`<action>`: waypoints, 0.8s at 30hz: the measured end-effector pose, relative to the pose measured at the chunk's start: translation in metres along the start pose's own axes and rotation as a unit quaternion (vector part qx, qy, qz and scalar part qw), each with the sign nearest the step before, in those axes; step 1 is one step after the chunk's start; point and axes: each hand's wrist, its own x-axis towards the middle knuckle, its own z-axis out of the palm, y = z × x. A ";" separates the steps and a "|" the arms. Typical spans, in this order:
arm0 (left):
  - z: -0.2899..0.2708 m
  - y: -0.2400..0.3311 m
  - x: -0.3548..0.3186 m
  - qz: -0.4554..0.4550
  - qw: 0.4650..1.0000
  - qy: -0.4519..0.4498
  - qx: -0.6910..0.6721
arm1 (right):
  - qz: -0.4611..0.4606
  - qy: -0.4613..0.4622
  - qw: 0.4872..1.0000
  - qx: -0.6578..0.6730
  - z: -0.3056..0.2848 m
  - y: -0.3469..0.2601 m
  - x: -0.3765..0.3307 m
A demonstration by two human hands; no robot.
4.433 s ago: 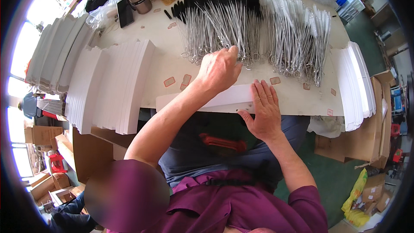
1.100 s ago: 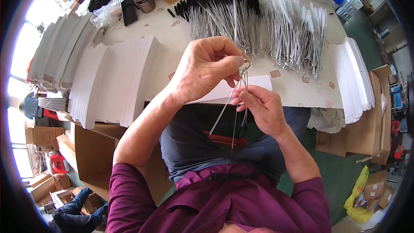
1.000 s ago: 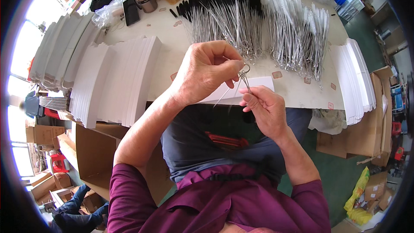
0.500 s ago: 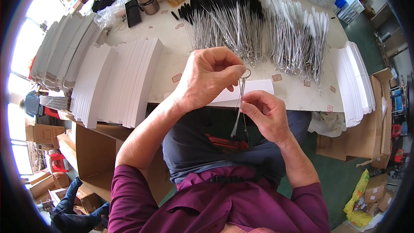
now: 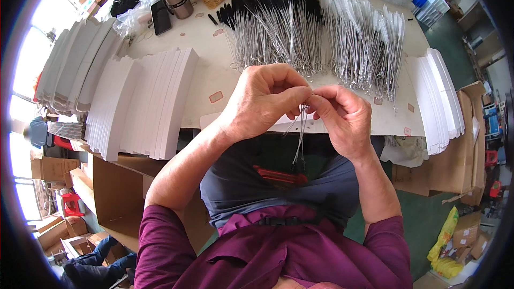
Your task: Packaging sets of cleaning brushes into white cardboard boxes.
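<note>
- At the left of the frame, a row of white cartons (image 5: 142,104) stood on the table (image 5: 211,75).
- At the upper left, a dark phone (image 5: 160,17) lay just beside a metal flask (image 5: 177,1).
- Left of centre, the left hand (image 5: 262,101) had thumb and forefinger pinched on the top end of a bunch of metal stems (image 5: 301,136).
- At upper centre, black-tipped brushes (image 5: 273,24) lay in a dense group, ringed ends toward the person.
- At the centre, the bunch of metal stems hung below the fingertips, over the near table edge; its top end was hidden by the fingers.
- Right of centre, the right hand (image 5: 348,120) pinched at the same top end, its fingertips meeting those of the left.
- At the upper right, white-tipped brushes (image 5: 369,43) lay alongside the black-tipped ones.
- At the right, a white stack (image 5: 438,101) stood at the table's edge.
</note>
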 end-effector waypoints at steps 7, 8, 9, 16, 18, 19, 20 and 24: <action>0.007 -0.030 -0.014 -0.013 0.999 0.009 0.029 | -0.031 0.023 0.999 -0.020 -0.002 0.000 0.000; 0.009 -0.033 -0.014 -0.009 0.998 0.007 0.057 | -0.030 0.022 0.999 -0.020 -0.002 0.000 0.000; 0.010 -0.038 -0.014 -0.001 0.999 0.013 0.048 | -0.032 0.022 0.999 -0.031 -0.002 0.000 -0.001; 0.012 -0.032 -0.017 0.026 0.991 0.045 0.120 | -0.050 0.031 0.997 -0.044 -0.002 0.005 -0.001; 0.014 -0.030 -0.018 0.028 0.989 0.059 0.135 | -0.051 0.030 0.997 -0.054 -0.003 0.003 -0.001; 0.014 -0.031 -0.017 0.028 0.989 0.059 0.135 | -0.051 0.030 0.996 -0.064 -0.003 0.003 -0.002; 0.013 -0.032 -0.016 0.028 0.990 0.054 0.127 | -0.051 0.030 0.996 -0.064 -0.004 0.002 -0.001; 0.016 -0.037 -0.019 0.101 0.977 0.084 0.166 | -0.054 0.030 0.995 -0.076 -0.004 0.004 -0.001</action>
